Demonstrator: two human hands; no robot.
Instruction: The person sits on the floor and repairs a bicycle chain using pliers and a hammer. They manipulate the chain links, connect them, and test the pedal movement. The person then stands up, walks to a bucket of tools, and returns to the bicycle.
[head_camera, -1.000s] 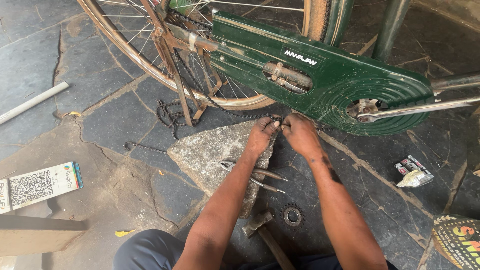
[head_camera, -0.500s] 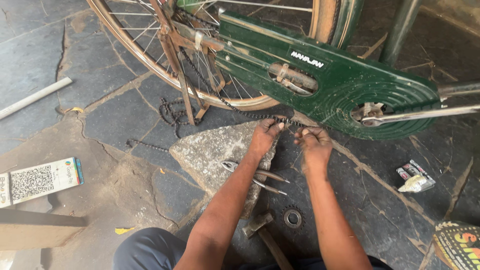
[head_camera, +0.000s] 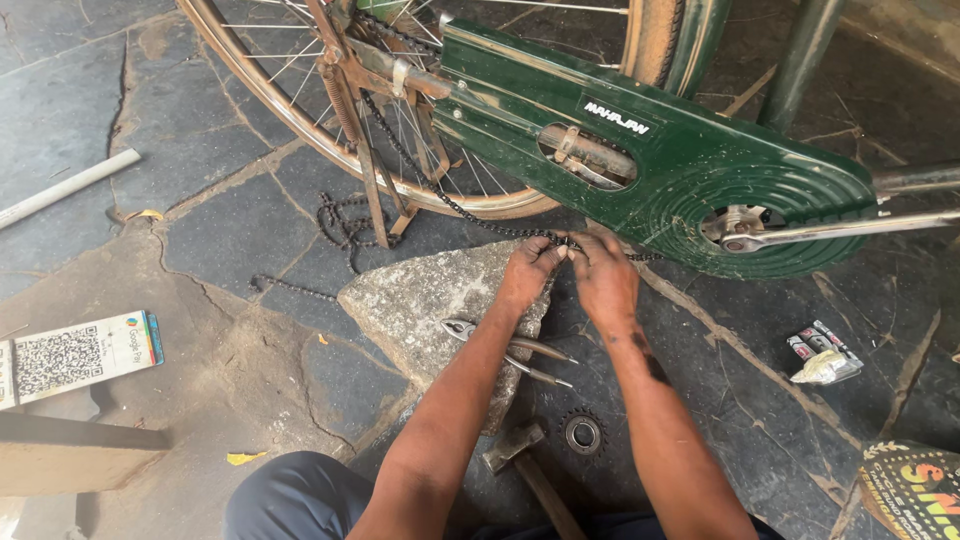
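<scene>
While we crouch over the flat grey stone (head_camera: 420, 300), the head view shows pliers (head_camera: 500, 345) lying on it at 6 o'clock from our hands, a hammer (head_camera: 520, 465) and a small sprocket (head_camera: 583, 433) lower down. The green chain guard (head_camera: 690, 170) (bicycle wheel (head_camera: 330, 130) at 10 o'clock) looms just above our knuckles. Our left hand (head_camera: 525, 275) and right hand (head_camera: 605, 285) almost touch, each pinched narrow on the black chain (head_camera: 440, 195), which runs between the fingertips and trails off toward 10 o'clock.
</scene>
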